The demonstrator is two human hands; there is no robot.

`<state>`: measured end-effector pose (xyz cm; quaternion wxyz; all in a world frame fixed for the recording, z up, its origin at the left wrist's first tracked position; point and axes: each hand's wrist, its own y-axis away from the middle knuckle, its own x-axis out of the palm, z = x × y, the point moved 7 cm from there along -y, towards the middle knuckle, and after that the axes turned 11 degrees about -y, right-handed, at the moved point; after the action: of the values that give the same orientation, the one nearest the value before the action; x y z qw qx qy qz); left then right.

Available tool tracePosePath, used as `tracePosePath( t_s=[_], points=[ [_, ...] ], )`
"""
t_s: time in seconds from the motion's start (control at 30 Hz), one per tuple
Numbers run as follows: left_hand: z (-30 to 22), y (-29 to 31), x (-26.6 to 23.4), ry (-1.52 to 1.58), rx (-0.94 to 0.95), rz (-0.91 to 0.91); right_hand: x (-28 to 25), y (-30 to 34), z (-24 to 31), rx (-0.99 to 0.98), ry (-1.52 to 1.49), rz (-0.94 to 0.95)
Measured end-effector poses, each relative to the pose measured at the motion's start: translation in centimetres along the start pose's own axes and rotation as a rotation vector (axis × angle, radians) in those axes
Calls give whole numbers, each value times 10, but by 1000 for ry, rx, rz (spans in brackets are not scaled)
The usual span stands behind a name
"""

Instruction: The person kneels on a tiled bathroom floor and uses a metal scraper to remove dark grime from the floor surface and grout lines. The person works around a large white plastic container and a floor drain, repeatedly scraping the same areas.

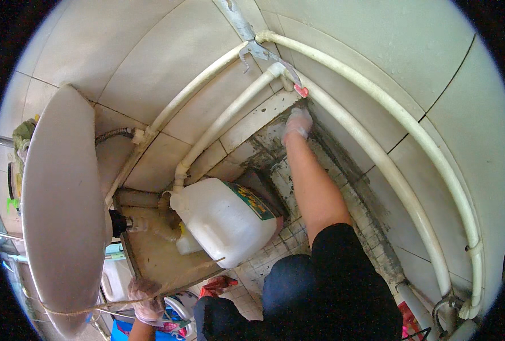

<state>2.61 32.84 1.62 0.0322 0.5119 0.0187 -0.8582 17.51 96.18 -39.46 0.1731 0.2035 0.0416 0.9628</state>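
My right hand (298, 124), in a clear plastic glove, reaches down into the dark, dirty floor corner below the white pipes. Its fingers look closed; whatever they hold is hidden. Just beyond it hangs a red-tipped grey lever (302, 91), apart from the hand. My left hand (148, 301), gloved too, is low at the left, by the near corner of a tan rectangular basin (167, 264) and a thin cord (102, 307). Its fingers are too unclear to read. Between my arms, a big white plastic jug (224, 221) with a green label leans over the basin.
White pipes (372, 142) run along both tiled walls and meet at a grey metal pipe (238, 20) in the corner. A white sink (65, 210) juts out at the left, its drain hose above the basin. Red cloth or plastic (217, 285) lies near my knees on the tiled floor.
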Motion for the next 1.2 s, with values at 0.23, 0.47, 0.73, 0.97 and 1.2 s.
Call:
tracePosePath(
  t_s=[0.23,0.47,0.73,0.97,1.2],
  points=[
    [14,23,-9,-22,-57,69,0,83,116,227,-178,-62],
    [39,28,3,-16,-153,324,-14,95,167,-74,141,155],
    [47,-9,-34,12,-68,-47,39,96,149,179,-346,81],
    [94,5,-76,-77,-13,-70,92,153,262,66,163,264],
    [154,43,-61,81,-64,222,63,181,244,100,368,100]
  ],
)
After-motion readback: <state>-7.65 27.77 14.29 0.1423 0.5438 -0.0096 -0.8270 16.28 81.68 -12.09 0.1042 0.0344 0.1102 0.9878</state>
